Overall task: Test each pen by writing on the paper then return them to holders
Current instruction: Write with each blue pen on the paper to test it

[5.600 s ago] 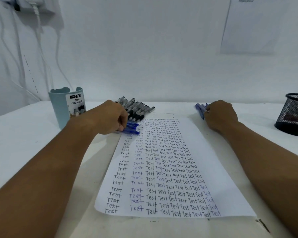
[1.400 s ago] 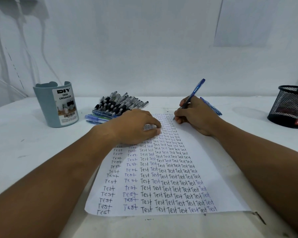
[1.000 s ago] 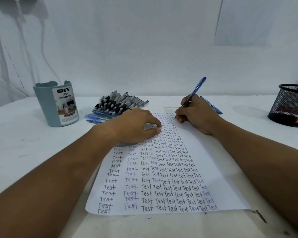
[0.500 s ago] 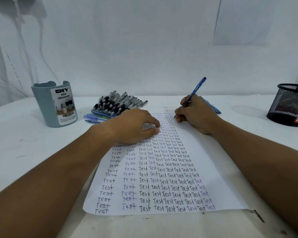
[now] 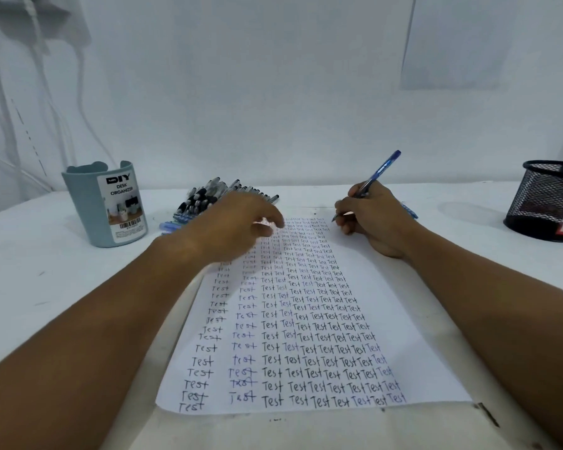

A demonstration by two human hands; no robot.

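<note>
A white sheet of paper (image 5: 403,345) covered with columns of the word "Test" lies on the table in front of me. My right hand (image 5: 374,219) grips a blue pen (image 5: 382,168) in a writing hold, its tip at the sheet's top right edge. My left hand (image 5: 231,225) is blurred over the paper's upper left part, fingers loosely bent, holding nothing. A heap of black-capped pens (image 5: 208,198) lies behind that hand, with a few blue pens (image 5: 171,224) beside it. More blue pens (image 5: 409,212) peek out behind my right hand.
A pale blue "DIY Desk Organizer" holder (image 5: 106,207) stands at the left. A black mesh holder (image 5: 548,199) stands at the far right edge. White cables hang on the wall at the upper left. A white table (image 5: 46,287) carries everything.
My left hand has lifted off the paper and shifted slightly left and back, now blurred. My right hand keeps the blue pen at the sheet's top right.
</note>
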